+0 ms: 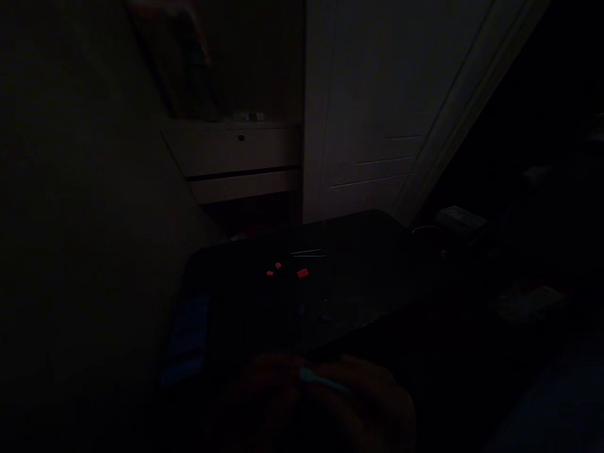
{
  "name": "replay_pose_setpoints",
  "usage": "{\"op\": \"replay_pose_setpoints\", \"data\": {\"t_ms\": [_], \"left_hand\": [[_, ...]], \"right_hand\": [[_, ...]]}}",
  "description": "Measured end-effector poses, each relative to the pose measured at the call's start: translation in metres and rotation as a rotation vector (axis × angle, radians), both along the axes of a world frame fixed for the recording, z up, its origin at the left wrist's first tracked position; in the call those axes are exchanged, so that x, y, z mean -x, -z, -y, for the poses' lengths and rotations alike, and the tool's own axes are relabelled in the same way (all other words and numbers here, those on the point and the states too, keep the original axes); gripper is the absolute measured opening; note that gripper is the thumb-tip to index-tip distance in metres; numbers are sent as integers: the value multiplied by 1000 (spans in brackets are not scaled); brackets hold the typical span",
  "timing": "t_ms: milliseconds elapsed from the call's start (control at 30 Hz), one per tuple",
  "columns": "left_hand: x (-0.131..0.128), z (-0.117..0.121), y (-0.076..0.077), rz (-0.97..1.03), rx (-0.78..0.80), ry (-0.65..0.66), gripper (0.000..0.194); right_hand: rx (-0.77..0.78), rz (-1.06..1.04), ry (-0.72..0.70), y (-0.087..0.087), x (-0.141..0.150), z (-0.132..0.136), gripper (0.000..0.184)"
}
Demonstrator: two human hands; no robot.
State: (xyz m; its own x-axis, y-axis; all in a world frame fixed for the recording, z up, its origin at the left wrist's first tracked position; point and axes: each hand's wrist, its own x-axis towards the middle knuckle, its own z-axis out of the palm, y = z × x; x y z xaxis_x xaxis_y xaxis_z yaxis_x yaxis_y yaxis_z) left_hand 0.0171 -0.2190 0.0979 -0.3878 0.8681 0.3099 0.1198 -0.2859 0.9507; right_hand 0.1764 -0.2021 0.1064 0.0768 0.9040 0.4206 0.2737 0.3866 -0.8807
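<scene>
The scene is very dark, so outlines are faint. Low in the middle, my right hand (377, 390) is closed around a thin pale-blue stick with a wider rounded end (325, 380). My left hand (268, 374) meets it at the rounded end, with its fingers drawn together; what they grip is lost in the dark. Beyond the hands, on a black table (368, 251), lie a red block (302, 274) and two smaller orange-red pieces (278, 265). Thin light sticks (307, 255) lie just behind them.
At the table's left edge is a bluish flat rectangle (186, 336). Behind the table stand a drawer unit (240, 151) and a pale panelled door (368, 113). A light box (460, 218) sits to the right, beside a thin cable.
</scene>
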Motion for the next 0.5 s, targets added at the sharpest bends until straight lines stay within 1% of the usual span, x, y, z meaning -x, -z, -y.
{"op": "replay_pose_setpoints", "data": {"t_ms": [67,100,167,200,233,267,300,400,500], "left_hand": [[2,-2,-3,-55,-61,47,3],[3,-2,-5,-82,-90,50,6],[2,-2,-10,-112,-120,6,3],[1,-2,-13,-109,-120,-22,4],[0,-2,-16,-100,-119,-41,10],[0,-2,-19,-101,-120,-34,14],[0,-3,-22,-112,-134,-10,14],[4,-4,-28,-162,-181,66,6],[13,-6,-27,-197,-201,135,18]], "right_hand": [[-36,26,2,-2,-1,-2,5],[-51,35,-4,-3,0,-3,7],[-68,44,-38,-6,0,-4,12],[-70,46,-62,-8,1,-4,16],[-72,49,-83,-9,0,-4,19],[-77,55,-99,-11,0,-4,21],[-87,64,-111,-12,0,-5,22],[-130,93,-149,-15,-2,-6,27],[-175,109,-186,-17,-2,-8,35]]}}
